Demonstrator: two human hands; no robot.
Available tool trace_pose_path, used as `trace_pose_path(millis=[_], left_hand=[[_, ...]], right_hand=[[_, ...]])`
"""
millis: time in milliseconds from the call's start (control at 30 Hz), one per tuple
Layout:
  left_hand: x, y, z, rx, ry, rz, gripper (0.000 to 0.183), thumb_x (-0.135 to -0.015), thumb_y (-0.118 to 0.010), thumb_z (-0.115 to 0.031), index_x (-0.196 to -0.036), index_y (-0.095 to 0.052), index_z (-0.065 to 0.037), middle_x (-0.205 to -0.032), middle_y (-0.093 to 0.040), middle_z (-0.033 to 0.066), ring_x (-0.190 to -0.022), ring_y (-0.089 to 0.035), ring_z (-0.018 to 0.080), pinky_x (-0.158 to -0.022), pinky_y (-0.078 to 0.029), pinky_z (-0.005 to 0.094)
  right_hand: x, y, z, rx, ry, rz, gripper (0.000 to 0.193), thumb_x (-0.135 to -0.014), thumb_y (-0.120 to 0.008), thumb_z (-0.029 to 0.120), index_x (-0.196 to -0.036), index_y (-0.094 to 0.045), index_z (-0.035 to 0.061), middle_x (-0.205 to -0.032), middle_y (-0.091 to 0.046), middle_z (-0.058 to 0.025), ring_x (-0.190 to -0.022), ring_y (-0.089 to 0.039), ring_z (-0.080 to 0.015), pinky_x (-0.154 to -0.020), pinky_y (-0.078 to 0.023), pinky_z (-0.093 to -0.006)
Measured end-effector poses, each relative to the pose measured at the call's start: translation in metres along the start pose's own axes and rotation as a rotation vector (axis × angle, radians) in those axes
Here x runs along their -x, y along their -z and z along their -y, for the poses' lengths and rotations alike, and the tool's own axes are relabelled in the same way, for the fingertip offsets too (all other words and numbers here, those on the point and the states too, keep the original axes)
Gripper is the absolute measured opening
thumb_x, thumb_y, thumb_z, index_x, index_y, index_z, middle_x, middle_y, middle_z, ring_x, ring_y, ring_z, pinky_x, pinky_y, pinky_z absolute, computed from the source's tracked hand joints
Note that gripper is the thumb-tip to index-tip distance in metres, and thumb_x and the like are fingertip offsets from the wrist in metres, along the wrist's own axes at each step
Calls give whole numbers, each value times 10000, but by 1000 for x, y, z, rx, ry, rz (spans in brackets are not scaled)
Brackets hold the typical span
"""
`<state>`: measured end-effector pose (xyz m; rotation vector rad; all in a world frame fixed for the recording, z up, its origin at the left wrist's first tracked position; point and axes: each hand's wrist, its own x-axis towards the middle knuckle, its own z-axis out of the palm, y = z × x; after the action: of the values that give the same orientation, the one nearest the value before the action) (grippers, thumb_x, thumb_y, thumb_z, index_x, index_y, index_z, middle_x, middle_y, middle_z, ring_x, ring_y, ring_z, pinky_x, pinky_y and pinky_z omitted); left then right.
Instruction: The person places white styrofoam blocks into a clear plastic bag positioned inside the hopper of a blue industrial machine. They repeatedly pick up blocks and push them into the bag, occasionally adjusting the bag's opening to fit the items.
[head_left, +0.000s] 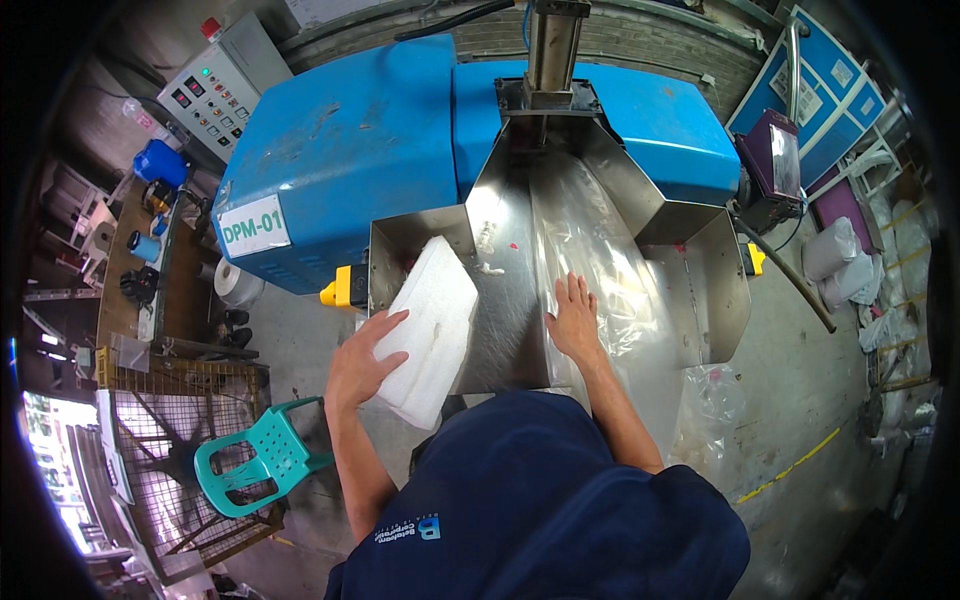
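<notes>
A white foam block [432, 325] lies tilted over the left side of the metal feed tray [500, 335], its near end hanging past the tray's front edge. My left hand [362, 362] rests against the block's left edge, thumb spread away from the fingers. I see no closed grip there, though part of the hand's underside is hidden. Clear plastic film [600, 250] runs down the tray's right half from the narrow chute. On that film my right hand [575, 322] lies flat with its fingers stretched toward the chute.
Behind the tray stands a blue machine [345, 140] with a cylinder [553, 55] above the chute. Yellow switches [345, 288] flank the tray. A green plastic chair [262, 458] and a caged fan [175, 445] are at left, and white bags [835, 255] at right.
</notes>
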<state>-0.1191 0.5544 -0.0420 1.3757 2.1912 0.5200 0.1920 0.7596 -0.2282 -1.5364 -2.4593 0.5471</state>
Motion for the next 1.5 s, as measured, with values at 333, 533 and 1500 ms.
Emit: trace_pose_path(millis=[333,533,1500], left_hand=[[0,-1,4,-18,-29,-5,666,-861,-815,-238,-1491,-636,-360,-1594,-570,99,-1386,-598,330,-1153,-475,441],[0,0,5,-23,-33,-1,666,-865,-819,-242,-1492,-633,-367,-1595,-570,93,-1387,-598,327,-1155,-473,445],[-3,1,3,74,-13,45,695,-862,-815,-152,-1514,-620,-297,-1611,-529,179,-1461,-528,360,-1190,-437,418]], right_hand=[[0,-1,2,-8,29,-18,743,-950,-746,228,-1587,-438,2,-1712,-303,-258,-1618,-216,-447,-1295,-221,-601],[-2,-1,3,-23,40,-14,740,-948,-746,230,-1585,-443,4,-1715,-300,-259,-1618,-217,-447,-1296,-227,-591],[140,82,-176,-231,-853,91,1339,-707,-947,595,-1664,-266,-46,-1712,-280,-319,-1607,-257,-443,-1264,-292,-563]])
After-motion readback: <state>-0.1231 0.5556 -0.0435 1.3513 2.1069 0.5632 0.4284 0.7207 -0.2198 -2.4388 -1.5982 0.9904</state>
